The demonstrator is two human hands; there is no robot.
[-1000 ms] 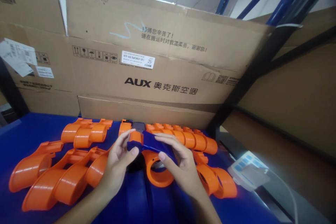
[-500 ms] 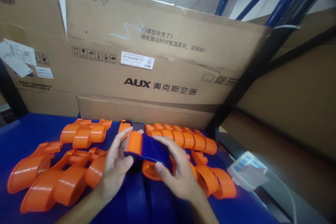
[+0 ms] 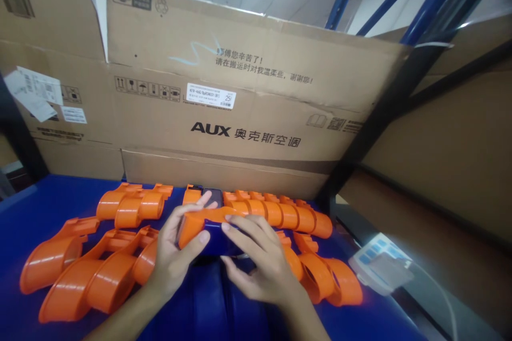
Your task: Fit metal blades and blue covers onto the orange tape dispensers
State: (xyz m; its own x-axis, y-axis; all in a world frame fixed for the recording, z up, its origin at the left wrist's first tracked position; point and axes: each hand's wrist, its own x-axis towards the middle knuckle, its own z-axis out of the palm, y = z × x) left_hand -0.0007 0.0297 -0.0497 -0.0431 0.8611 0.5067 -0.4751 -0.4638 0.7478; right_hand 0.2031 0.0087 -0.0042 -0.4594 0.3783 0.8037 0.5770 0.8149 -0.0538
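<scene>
An orange and dark blue plastic piece (image 3: pixel 191 228) is held up in the middle of the view, over the blue surface. My left hand (image 3: pixel 180 248) grips its orange end, thumb in front and fingers behind. On the blue side, my right hand (image 3: pixel 256 253) has its fingers on the top and front, with the thumb lower down; part of the piece is hidden behind them. Orange ring-shaped parts (image 3: pixel 110 277) lie to the left of the hands, and more orange ring-shaped parts (image 3: pixel 318 277) lie to the right.
A row of orange rings (image 3: pixel 288 216) and a dark flat device (image 3: pixel 212 197) lie towards the back. Behind stands a large cardboard box (image 3: pixel 248 112). A white device (image 3: pixel 380 264) with a cable is at the right edge, near a dark metal post (image 3: pixel 360 133).
The held piece has turned, showing more orange along its top and less blue. My right hand's fingers have moved left over its front. The camera view has shifted slightly.
</scene>
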